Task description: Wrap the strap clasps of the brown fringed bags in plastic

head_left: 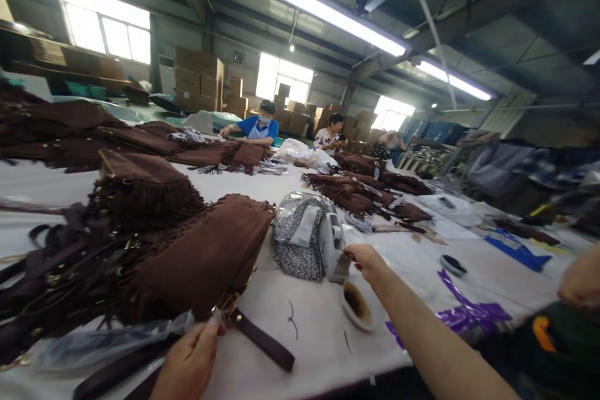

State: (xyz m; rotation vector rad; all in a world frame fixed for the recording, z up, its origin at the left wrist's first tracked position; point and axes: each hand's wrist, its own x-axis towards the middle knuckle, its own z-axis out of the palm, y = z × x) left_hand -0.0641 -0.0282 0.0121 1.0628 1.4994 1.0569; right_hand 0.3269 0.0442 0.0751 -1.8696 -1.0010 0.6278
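My left hand [190,356] is closed in a pinch at the gold clasp [229,305] of a short brown strap [265,340]. What lies between its fingertips is too small to make out. Beside it is a brown fringed bag [201,256], with a clear plastic wrap [112,340] to the left. My right hand [365,260] reaches forward, fingers pinched at the edge of a grey-white box-like thing [334,244]. Their hold is partly hidden. This thing leans against a black-and-white patterned, round-topped piece [300,237]. Below the right hand sits a round container with a brown inside [357,306].
Another brown bag [145,184] and piled dark straps [65,269] stand at left. More bags [356,190] lie farther back. Purple plastic [469,312], a black ring-shaped thing [453,264] and a blue object [515,249] are at right. People [260,128] work across the table.
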